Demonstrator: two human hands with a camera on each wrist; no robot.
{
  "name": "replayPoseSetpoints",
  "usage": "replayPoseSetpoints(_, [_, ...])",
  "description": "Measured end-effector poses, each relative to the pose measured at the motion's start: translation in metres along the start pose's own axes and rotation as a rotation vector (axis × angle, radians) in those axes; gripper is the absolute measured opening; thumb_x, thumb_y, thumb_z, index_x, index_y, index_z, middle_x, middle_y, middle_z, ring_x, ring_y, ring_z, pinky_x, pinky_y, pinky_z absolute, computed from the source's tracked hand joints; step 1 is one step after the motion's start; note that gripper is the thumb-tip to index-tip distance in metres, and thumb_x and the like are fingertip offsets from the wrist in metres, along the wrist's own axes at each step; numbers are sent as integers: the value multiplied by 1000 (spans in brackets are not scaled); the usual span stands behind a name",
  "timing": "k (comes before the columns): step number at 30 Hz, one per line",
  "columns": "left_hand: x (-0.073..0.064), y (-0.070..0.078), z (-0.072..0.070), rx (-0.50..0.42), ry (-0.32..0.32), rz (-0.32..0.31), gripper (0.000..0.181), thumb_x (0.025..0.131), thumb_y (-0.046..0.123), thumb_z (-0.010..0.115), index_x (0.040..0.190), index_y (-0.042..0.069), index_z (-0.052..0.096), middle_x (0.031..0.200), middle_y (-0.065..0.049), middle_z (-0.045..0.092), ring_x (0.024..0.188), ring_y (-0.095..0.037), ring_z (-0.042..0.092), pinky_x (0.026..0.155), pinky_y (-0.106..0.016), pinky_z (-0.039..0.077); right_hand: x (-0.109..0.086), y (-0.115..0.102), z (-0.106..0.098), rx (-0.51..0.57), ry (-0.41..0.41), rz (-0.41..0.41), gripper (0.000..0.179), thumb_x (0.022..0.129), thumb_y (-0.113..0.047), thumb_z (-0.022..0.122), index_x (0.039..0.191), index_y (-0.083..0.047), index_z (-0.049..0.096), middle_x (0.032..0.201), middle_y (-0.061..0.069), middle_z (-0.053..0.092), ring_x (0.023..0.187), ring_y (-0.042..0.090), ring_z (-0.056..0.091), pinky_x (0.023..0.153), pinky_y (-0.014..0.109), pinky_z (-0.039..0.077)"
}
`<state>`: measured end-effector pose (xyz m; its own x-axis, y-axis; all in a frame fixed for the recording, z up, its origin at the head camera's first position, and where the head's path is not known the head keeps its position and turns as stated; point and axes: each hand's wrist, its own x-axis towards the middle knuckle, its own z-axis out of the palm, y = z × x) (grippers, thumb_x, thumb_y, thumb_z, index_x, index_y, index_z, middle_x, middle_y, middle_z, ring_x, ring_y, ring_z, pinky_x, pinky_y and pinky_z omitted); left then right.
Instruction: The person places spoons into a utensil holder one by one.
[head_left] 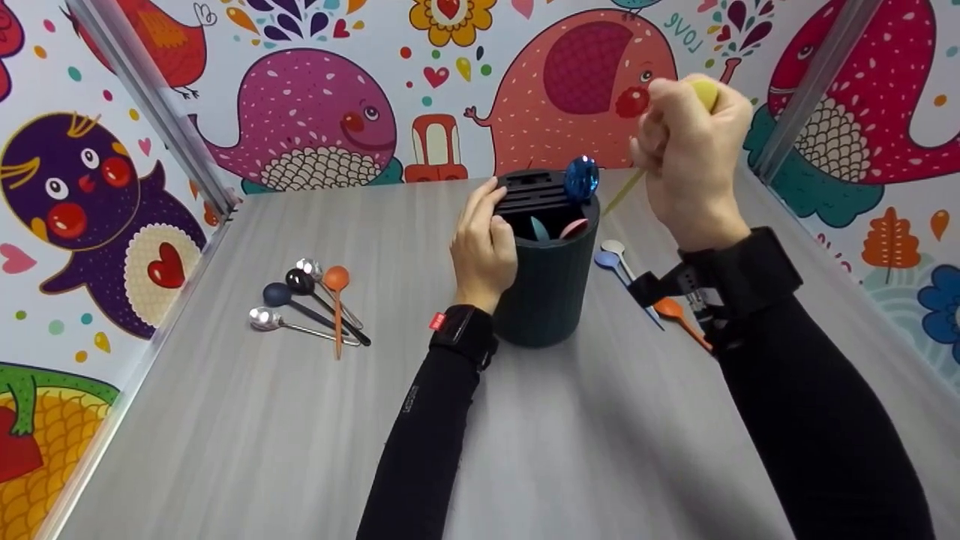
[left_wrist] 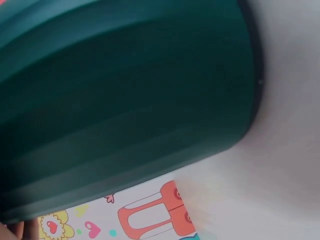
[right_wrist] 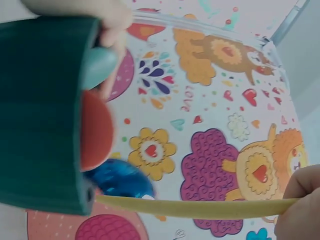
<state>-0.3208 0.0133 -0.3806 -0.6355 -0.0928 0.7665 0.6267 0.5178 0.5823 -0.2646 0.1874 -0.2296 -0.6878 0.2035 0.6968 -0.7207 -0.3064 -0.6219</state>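
A dark green ribbed utensil holder (head_left: 540,292) with a slotted black top stands upright on the table. My left hand (head_left: 484,247) grips its left side near the rim, thumb toward me. Raised at the holder's right, my right hand (head_left: 694,146) holds a yellow spoon (head_left: 706,93) in a fist around its head. The spoon's thin handle (right_wrist: 200,208) slants down, its tip right by the holder's rim in the right wrist view. Inside the holder are a shiny blue spoon (head_left: 582,178), a teal spoon (head_left: 538,229) and a pink-red spoon (right_wrist: 96,131).
At left lies a pile of several spoons, including an orange spoon (head_left: 337,279), a navy spoon (head_left: 277,294) and a silver spoon (head_left: 264,319). Right of the holder lie a light blue spoon (head_left: 607,260), a white spoon (head_left: 613,246) and another orange spoon (head_left: 670,307). Cartoon-printed walls enclose the table.
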Motion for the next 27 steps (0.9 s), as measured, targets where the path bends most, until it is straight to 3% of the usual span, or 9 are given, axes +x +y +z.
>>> replayPoseSetpoints(5, [1, 0, -1, 1, 1, 2, 52, 86, 21, 28, 120, 5, 63, 134, -6, 58, 125, -15, 53, 89, -34, 51, 1, 6, 12, 20, -12, -25, 21, 83, -5, 58, 63, -6, 51, 49, 2, 39, 40, 19, 24, 39, 29, 19])
replayPoseSetpoints(13, [-1, 0, 0, 5, -4, -4, 52, 87, 22, 28, 121, 5, 63, 134, -7, 58, 125, -15, 54, 92, -33, 50, -10, 39, 7, -33, 33, 159, 30, 84, -5, 61, 57, -6, 48, 47, 2, 41, 39, 16, 28, 36, 28, 20])
replayPoseSetpoints(22, [-3, 1, 1, 26, 0, -8, 53, 86, 24, 27, 120, 6, 64, 133, -5, 59, 124, -16, 55, 96, -35, 48, -35, 72, -7, -267, -80, 258, 24, 86, -14, 65, 67, -5, 56, 51, 3, 46, 41, 17, 42, 40, 26, 38])
replayPoseSetpoints(27, [0, 1, -1, 25, 1, -7, 52, 86, 23, 28, 120, 6, 64, 133, -5, 59, 123, -16, 55, 94, -34, 49, -35, 74, -6, -210, -39, 291, 24, 86, -14, 66, 67, -3, 55, 52, 4, 45, 40, 17, 42, 40, 25, 40])
